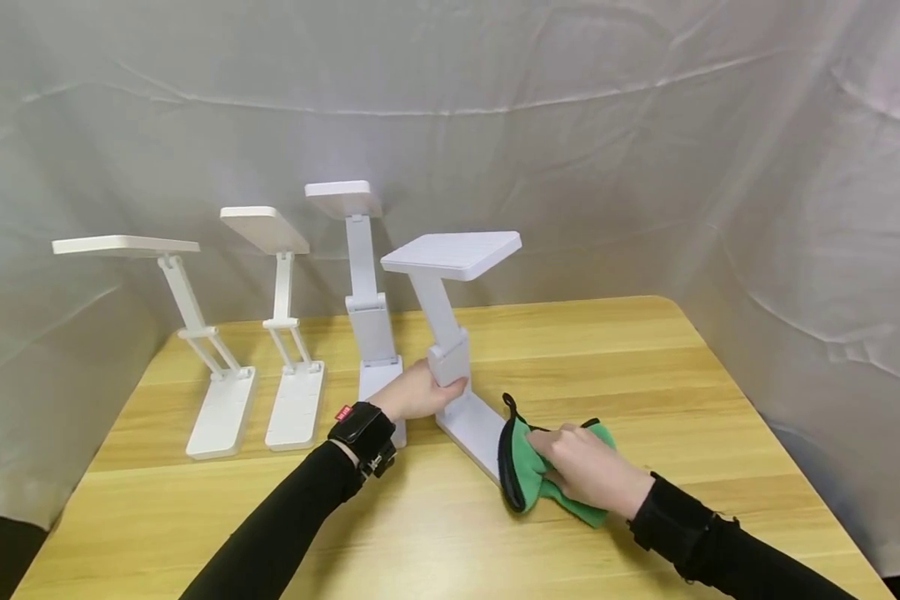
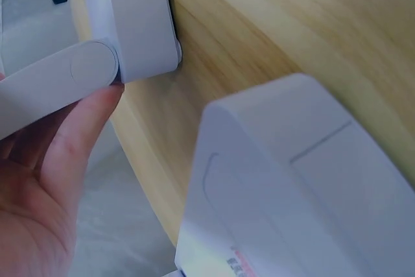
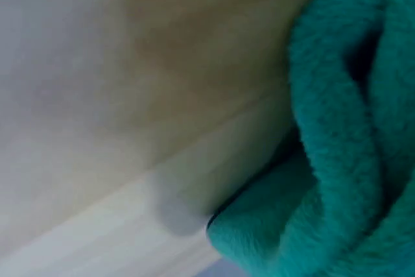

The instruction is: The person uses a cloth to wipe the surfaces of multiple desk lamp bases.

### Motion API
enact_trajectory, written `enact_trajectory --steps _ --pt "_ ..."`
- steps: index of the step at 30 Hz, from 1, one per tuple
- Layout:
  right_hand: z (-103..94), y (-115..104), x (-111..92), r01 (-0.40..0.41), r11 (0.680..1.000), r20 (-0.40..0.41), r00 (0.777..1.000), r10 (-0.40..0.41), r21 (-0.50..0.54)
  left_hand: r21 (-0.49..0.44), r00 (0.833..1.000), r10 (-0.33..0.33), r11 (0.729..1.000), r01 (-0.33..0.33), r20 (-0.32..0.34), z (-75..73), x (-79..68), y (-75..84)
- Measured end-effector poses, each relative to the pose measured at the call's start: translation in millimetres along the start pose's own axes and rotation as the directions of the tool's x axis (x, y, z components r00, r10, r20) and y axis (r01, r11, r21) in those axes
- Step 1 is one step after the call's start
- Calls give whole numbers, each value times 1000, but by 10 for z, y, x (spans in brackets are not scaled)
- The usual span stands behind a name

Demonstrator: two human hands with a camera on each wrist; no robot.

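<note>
A white folding desk lamp (image 1: 450,257) stands tilted toward the right on the table, its flat head raised on a jointed arm. My left hand (image 1: 418,392) grips the lower arm of this lamp near its base; in the left wrist view the thumb (image 2: 84,128) presses by the hinge. A green cloth (image 1: 528,467) with black edging is bunched in my right hand (image 1: 588,467), pressed over the near end of the lamp's base. Fluffy folds of the cloth (image 3: 343,134) fill the right side of the right wrist view, where that hand is hidden.
Three more white lamps stand in a row to the left: one at the far left (image 1: 221,412), one beside it (image 1: 296,404), and one (image 1: 371,329) just behind my left hand. The wooden table (image 1: 645,367) ends at a grey curtain (image 1: 570,167).
</note>
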State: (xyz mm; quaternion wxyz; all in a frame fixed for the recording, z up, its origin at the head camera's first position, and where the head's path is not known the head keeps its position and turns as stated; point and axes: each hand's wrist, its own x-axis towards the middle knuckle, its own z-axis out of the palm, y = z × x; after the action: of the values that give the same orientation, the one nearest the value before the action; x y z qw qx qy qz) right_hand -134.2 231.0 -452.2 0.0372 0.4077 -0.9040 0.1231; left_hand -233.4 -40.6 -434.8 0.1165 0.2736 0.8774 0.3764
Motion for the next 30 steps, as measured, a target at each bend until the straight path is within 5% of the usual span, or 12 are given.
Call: enact_trajectory --steps 4,14,20,30 --pt "22 -42 31 -5 1000 73 997 4 4 -13 1000 18 1000 -18 20 16 21 -17" --pt "7 -12 45 -3 996 13 1000 2 93 -34 997 62 998 -61 43 -57 42 -86" --pt "43 -51 95 -1 997 64 998 -4 80 -55 997 70 996 -68 43 -52 39 -57" --pt "73 -80 35 -3 985 -24 1000 8 171 -78 995 100 992 -98 24 -59 66 -94"
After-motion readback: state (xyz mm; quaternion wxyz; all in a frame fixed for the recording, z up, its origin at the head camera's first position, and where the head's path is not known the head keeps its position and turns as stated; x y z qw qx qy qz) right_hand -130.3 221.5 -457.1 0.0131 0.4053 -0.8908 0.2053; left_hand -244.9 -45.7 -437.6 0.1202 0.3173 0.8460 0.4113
